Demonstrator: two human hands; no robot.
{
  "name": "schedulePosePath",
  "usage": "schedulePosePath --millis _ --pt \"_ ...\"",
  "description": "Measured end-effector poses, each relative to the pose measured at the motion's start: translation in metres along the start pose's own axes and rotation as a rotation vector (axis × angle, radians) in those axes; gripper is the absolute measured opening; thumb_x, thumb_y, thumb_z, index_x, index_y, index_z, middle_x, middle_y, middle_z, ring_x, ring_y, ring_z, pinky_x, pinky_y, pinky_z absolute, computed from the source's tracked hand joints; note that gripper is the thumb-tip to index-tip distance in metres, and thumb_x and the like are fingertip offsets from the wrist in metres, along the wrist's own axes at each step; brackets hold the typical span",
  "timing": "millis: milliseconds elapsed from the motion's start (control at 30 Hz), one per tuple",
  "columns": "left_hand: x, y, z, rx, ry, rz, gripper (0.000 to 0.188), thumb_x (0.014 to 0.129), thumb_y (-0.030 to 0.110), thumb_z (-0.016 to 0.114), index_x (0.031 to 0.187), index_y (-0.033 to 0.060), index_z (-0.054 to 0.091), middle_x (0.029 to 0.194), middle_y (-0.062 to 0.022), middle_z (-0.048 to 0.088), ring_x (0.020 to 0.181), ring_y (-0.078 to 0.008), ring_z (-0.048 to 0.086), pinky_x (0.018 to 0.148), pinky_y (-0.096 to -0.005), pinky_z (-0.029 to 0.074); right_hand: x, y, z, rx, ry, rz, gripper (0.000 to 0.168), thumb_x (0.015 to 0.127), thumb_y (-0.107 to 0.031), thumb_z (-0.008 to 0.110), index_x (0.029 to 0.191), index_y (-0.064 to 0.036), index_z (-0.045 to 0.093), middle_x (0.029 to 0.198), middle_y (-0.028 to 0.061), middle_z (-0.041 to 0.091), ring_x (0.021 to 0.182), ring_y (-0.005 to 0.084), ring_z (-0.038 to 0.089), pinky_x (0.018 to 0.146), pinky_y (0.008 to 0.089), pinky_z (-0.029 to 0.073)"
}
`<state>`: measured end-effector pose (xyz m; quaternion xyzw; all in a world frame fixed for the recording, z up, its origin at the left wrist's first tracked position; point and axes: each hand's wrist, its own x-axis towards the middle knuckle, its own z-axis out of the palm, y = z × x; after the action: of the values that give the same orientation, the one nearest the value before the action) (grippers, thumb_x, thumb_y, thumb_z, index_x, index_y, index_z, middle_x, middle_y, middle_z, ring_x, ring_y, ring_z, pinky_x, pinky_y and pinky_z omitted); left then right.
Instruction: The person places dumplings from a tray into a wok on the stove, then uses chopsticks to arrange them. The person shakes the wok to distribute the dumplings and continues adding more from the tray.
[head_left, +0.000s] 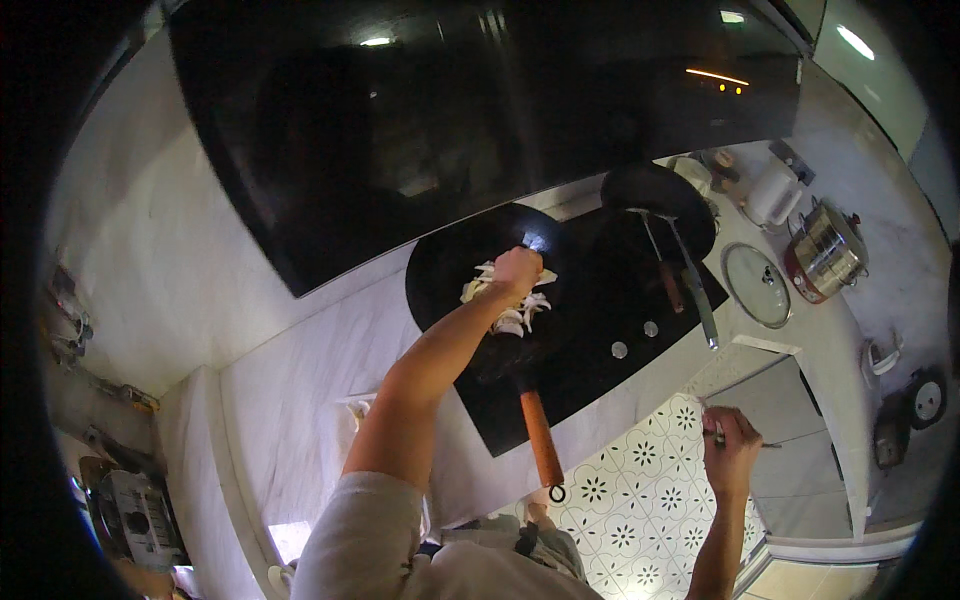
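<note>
My left hand (517, 271) is over a black wok (439, 262) with its fingers curled down. Whether it grips anything is hidden by the back of the hand. Under and beside it lie pale sliced pieces of food (511, 322), perhaps mushroom, in the wok. The wok's orange-brown handle (541, 442) with a hanging ring points towards my body. Off to the right, my right hand (729, 442) hangs above the tiled floor, closed around a thin object (771, 446). Only small parts of that object show, so its kind is unclear.
A black pan (660, 196) sits on the glass cooktop (592, 300) with two long-handled utensils (694, 289) across it. A glass lid (756, 285), a steel pot (832, 244) and a white kettle (772, 196) stand right. The dark range hood (450, 127) hangs behind.
</note>
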<state>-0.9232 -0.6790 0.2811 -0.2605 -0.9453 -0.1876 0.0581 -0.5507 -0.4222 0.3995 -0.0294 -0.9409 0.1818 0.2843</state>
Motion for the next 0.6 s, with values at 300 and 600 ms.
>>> schedulePosePath --millis 300,600 --pt "0.048 -0.002 0.027 0.226 -0.285 0.341 0.016 0.073 0.008 0.063 0.087 0.0038 0.068 0.086 -0.0184 0.066 0.085 -0.0353 0.065 0.073 -0.0427 0.053 -0.046 0.042 -0.033 -0.09 -0.01 0.197 0.015 0.071 0.006 0.063 0.078 -0.007 0.059 0.08 0.008 0.066 0.071 0.0268 0.065 0.062 0.0353 0.052" --pt "0.039 -0.004 0.031 0.11 -0.297 -0.045 0.016 0.064 0.011 0.072 0.079 0.0052 0.07 0.086 -0.0186 0.067 0.086 -0.035 0.065 0.076 -0.0423 0.054 -0.034 0.037 -0.019 -0.039 0.007 0.121 0.014 0.073 0.003 0.068 0.08 -0.007 0.06 0.082 0.0085 0.067 0.071 0.0264 0.066 0.061 0.0342 0.053"
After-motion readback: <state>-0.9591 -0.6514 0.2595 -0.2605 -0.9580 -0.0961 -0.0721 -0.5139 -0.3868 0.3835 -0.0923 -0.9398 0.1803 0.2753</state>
